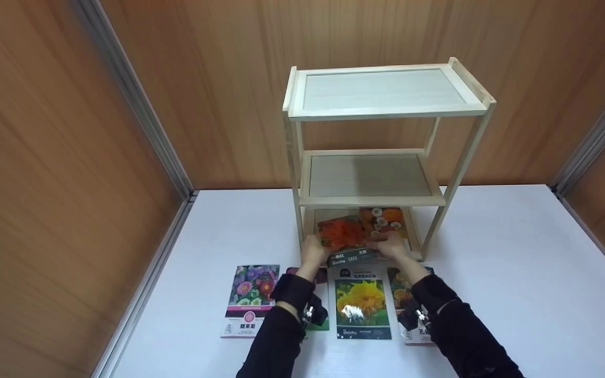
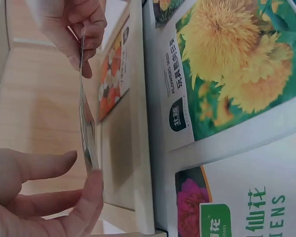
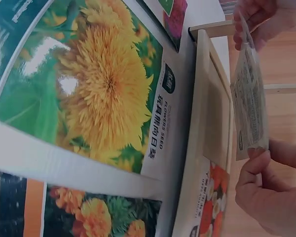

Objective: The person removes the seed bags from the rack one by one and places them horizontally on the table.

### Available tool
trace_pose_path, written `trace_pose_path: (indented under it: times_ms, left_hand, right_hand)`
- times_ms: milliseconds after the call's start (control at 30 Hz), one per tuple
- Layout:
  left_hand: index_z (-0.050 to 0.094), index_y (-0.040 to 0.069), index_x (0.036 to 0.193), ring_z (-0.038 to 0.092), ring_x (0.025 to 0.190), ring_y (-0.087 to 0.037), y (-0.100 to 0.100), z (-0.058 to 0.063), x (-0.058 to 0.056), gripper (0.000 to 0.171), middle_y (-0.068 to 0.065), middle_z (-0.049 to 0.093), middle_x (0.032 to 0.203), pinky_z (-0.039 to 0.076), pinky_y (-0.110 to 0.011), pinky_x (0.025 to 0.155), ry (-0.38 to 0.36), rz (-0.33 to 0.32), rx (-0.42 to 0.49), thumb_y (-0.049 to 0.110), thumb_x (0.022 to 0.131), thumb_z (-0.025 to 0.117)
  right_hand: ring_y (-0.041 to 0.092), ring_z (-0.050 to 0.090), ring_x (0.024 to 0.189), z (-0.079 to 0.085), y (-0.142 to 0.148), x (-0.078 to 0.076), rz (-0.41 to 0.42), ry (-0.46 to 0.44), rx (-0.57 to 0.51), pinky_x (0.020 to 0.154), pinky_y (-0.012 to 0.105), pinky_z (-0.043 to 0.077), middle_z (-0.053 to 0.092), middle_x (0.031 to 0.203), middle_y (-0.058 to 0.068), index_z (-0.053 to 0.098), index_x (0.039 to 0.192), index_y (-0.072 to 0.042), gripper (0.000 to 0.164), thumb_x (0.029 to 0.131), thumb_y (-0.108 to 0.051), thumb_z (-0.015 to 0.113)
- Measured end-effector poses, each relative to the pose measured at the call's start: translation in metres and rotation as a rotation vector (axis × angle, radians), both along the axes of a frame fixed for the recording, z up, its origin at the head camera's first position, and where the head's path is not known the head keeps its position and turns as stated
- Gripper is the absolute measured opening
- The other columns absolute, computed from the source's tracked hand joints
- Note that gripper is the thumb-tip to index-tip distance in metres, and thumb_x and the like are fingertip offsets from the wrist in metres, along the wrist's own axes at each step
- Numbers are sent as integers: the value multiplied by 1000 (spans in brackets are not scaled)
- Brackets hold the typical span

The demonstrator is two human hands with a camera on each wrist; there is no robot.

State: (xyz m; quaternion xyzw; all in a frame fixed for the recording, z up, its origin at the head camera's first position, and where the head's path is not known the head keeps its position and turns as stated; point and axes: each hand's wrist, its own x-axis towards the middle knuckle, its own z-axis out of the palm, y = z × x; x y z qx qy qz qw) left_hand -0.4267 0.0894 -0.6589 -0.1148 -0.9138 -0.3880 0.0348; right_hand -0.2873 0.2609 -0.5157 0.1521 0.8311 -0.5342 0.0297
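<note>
A seed packet (image 1: 342, 233) with red-orange flowers is held tilted over the front of the rack's bottom shelf (image 1: 414, 231). My left hand (image 1: 314, 251) holds its left edge; in the left wrist view the thumb of that hand (image 2: 39, 197) stands slightly off the packet while the fingers touch it. The right hand (image 1: 390, 244) pinches the opposite edge, and in the right wrist view its thumb and fingers (image 3: 276, 187) grip a corner. Another packet (image 1: 384, 218), with orange and white flowers, lies on the right side of that shelf.
A pale wooden three-tier rack (image 1: 386, 113) stands against the back panel. Before it on the white table (image 1: 176, 315) lie a yellow-flower packet (image 1: 363, 304), a purple-flower packet (image 1: 252, 296), a partly covered green-labelled packet (image 2: 251, 207), and an orange-flower packet (image 3: 101, 212).
</note>
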Motion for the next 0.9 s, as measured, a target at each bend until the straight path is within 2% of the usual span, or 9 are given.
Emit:
trace_pose_path:
  times_ms: [67,133,233,300,400,467,567,733,900]
  left_hand:
    - [62,7,71,53,59,-12,-3,14,10,20,-3,60,66,43,-26,49,19,21,17,21,64,74]
    - [61,4,70,52,59,-14,-8,50,32,18,-5,59,66,44,-29,50,-48,22,44,17,65,73]
    - [63,-2,73,50,61,-17,-15,114,74,15,-9,60,69,45,-31,53,-120,7,97,9,67,72]
    - [64,-6,78,53,64,-19,-19,151,100,14,-12,62,74,46,-32,57,-165,-11,129,4,70,71]
    - [64,-10,86,57,68,-19,-24,176,124,18,-15,64,78,48,-29,59,-132,-38,180,2,72,69]
    - [63,-11,92,59,70,-20,-26,182,135,23,-16,64,81,49,-27,60,-126,-51,201,3,75,68]
    - [61,-12,98,60,66,-20,-28,183,146,27,-15,63,80,49,-26,56,-133,-70,257,4,76,67]
    - [61,-12,98,59,61,-17,-28,176,162,25,-12,61,76,49,-23,49,-104,-103,346,-1,76,66]
    - [62,-10,96,58,62,-12,-23,165,181,25,-6,60,73,47,-20,52,-45,-79,347,-2,73,68]
  right_hand:
    - [15,57,71,9,0,5,-5,16,44,61,26,49,56,111,21,60,109,5,33,83,-16,63]
    - [14,57,72,14,2,9,1,42,56,61,25,49,58,106,20,61,106,6,31,82,-14,62]
    - [14,56,72,20,4,13,-22,56,37,59,23,47,60,99,18,62,104,6,30,81,-13,63]
    - [14,56,71,22,5,17,-32,63,8,58,23,47,60,98,17,61,105,7,31,82,-13,63]
    - [12,56,71,25,7,26,-56,86,-9,61,24,48,59,99,16,60,106,6,32,83,-14,62]
    - [14,57,73,26,7,33,-65,109,-35,64,27,49,60,98,16,59,107,7,31,83,-14,61]
    - [18,58,77,26,6,44,-87,154,-75,67,28,50,61,96,16,60,105,7,29,83,-11,61]
    - [20,59,78,24,4,65,-123,218,-69,66,26,50,62,92,15,61,102,8,26,81,-7,63]
    - [17,57,75,17,5,84,-175,221,4,62,24,49,62,88,13,63,99,6,26,78,-9,67]
